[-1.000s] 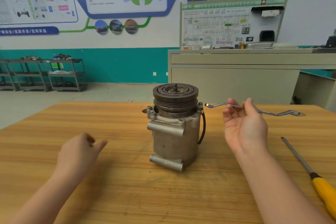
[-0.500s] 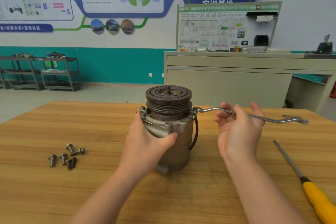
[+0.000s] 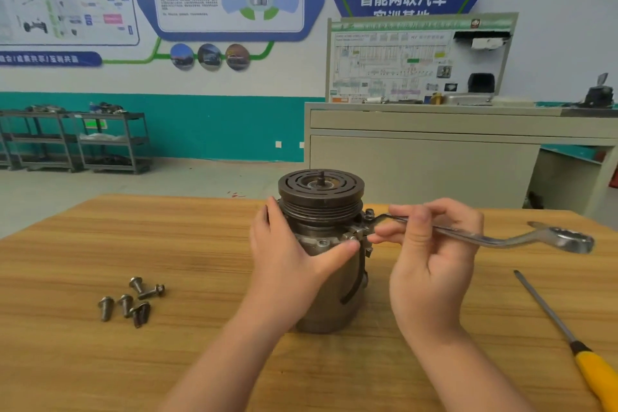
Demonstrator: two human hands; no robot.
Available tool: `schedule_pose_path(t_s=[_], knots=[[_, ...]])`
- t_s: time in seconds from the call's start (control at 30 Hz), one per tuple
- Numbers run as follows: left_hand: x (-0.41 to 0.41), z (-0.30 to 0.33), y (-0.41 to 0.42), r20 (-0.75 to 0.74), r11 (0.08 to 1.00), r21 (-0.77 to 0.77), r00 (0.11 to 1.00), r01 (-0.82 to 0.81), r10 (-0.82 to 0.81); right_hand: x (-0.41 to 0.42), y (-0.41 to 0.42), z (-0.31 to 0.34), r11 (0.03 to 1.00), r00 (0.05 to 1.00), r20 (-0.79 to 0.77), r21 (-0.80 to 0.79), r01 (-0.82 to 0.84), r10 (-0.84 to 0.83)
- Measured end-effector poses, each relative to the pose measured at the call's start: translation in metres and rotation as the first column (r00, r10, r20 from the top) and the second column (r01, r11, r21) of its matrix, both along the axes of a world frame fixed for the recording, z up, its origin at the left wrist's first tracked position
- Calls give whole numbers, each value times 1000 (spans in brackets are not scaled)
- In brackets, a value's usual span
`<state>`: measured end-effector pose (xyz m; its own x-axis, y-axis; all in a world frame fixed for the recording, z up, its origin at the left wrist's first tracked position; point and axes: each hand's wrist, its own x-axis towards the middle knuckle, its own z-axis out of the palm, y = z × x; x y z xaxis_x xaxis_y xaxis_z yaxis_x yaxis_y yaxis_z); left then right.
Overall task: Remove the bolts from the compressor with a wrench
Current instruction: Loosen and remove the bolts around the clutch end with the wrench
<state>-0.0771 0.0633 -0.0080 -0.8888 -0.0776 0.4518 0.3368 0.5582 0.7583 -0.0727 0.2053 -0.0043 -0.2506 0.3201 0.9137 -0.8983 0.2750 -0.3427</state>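
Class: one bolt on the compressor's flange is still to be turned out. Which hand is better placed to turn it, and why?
The right hand: it already holds the wrench, whose ring end sits at the bolt. The left hand grips the compressor.

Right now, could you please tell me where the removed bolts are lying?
In the head view, the loose bolts lie clustered on the wooden table, left of the compressor.

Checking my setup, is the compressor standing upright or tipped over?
Upright: the compressor stands on its base on the table, pulley face up.
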Motion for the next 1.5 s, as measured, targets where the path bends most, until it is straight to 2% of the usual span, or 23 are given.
schedule_pose_path(t_s=[0.07, 0.27, 0.37, 0.47, 0.53, 0.57, 0.63, 0.67, 0.7, 0.73, 0.8, 0.87, 0.9, 0.93, 0.97, 1.0, 1.1, 1.17, 1.23, 1.3, 1.4, 1.5], knots=[[-4, -4, 7, -59, 995, 36, 994, -93, 95, -1, -1, -3, 999, 999, -16, 39, 38, -38], [-12, -11, 0, -161, 991, -53, 981, -120, 110, -4, -9, -8, 986, 986, -17, 13, 164, -164], [-17, -8, -19, -179, 999, -36, 983, 22, -28, 4, -25, -6, 939, 943, -110, 111, 326, -314], [-26, -6, -42, -120, 977, 44, 972, 208, -201, 13, -51, -10, 810, 855, -244, 280, 515, -458], [-30, -8, -52, -104, 955, 87, 956, 285, -276, 19, -62, -12, 810, 858, -228, 287, 512, -461], [-31, -9, -54, -101, 945, 103, 948, 311, -301, 21, -63, -13, 869, 895, -174, 222, 443, -412], [-30, -10, -55, -102, 934, 129, 941, 334, -322, 26, -55, -10, 980, 981, -24, -67, 189, -191], [-29, -10, -54, -100, 935, 138, 943, 328, -316, 27, -49, -6, 968, 997, 55, -243, 66, -54], [-28, -9, -54, -94, 935, 150, 946, 321, -309, 25, -42, -1, 913, 986, 138, -407, -26, 90], [-27, -9, -53, -87, 934, 167, 948, 316, -306, 20, -33, 4, 831, 945, 211, -548, -97, 249], [-23, -8, -52, -92, 936, 174, 951, 306, -294, 6, -13, 14, 664, 784, 284, -719, -206, 551], [-19, -8, -49, -135, 944, 141, 951, 297, -279, -7, 3, 24, 584, 601, 331, -759, -289, 727], [-17, -9, -48, -159, 949, 123, 949, 291, -271, -10, 9, 29, 566, 562, 328, -759, -321, 759], [-15, -10, -45, -176, 952, 112, 949, 285, -263, -9, 13, 32, 564, 569, 308, -746, -353, 763], [-13, -10, -43, -185, 955, 112, 950, 275, -252, -6, 15, 35, 588, 616, 281, -716, -377, 736], [-12, -9, -40, -187, 958, 114, 953, 263, -239, 0, 17, 36, 653, 693, 264, -652, -385, 671], [-12, -7, -35, -207, 971, 99, 959, 218, -194, 21, 11, 28, 913, 908, 224, -292, -285, 355], [-13, -7, -35, -216, 977, 100, 962, 191, -166, 30, 0, 18, 979, 965, 168, -72, -191, 200], [-13, -10, -34, -229, 979, 102, 962, 175, -148, 32, -9, 9, 990, 992, 102, 111, -84, 73], [-13, -12, -33, -249, 979, 107, 958, 176, -145, 31, -15, 5, 976, 999, 47, 219, 9, -20], [-13, -16, -32, -256, 979, 112, 957, 168, -135, 31, -20, 5, 959, 992, -20, 253, 125, -124], [-14, -19, -34, -239, 976, 132, 962, 170, -135, 33, -25, 7, 949, 986, -53, 269, 167, -158]])
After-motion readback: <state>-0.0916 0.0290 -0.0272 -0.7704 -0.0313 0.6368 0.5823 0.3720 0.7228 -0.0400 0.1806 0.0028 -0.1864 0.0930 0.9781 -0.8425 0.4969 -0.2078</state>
